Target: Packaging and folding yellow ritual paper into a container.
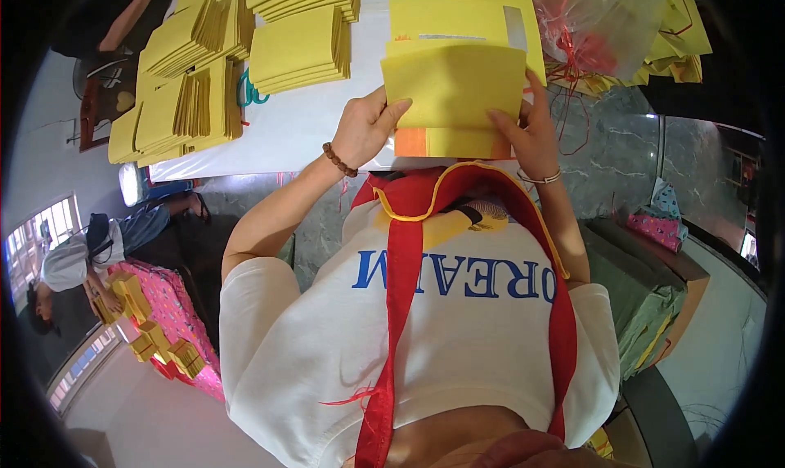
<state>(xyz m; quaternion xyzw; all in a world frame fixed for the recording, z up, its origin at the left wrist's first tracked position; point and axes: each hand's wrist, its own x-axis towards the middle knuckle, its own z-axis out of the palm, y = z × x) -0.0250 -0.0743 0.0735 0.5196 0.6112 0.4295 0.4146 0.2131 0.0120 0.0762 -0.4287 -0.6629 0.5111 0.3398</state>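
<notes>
Between my two hands is a yellow paper sheet [454, 84], upper edge slightly bowed, above the table's near edge. My left hand [364, 129] pinches its left side, thumb in front and fingers behind. On the right side, my right hand [531, 133] grips it the same way, thumb across the lower corner. An orange strip [450, 143] shows below the sheet; I cannot tell whether it is a separate piece. Just beyond lies another yellow sheet [450, 17] with a silvery patch [515, 26] at its right.
Stacks of folded yellow paper [298, 47] and more bundles [176, 112] cover the white table's [360, 76] left side. A clear plastic bag [601, 22] with red ties sits at the right. One person's arm [131, 14] is at far left; another person [69, 259] handles yellow bundles on a pink cloth.
</notes>
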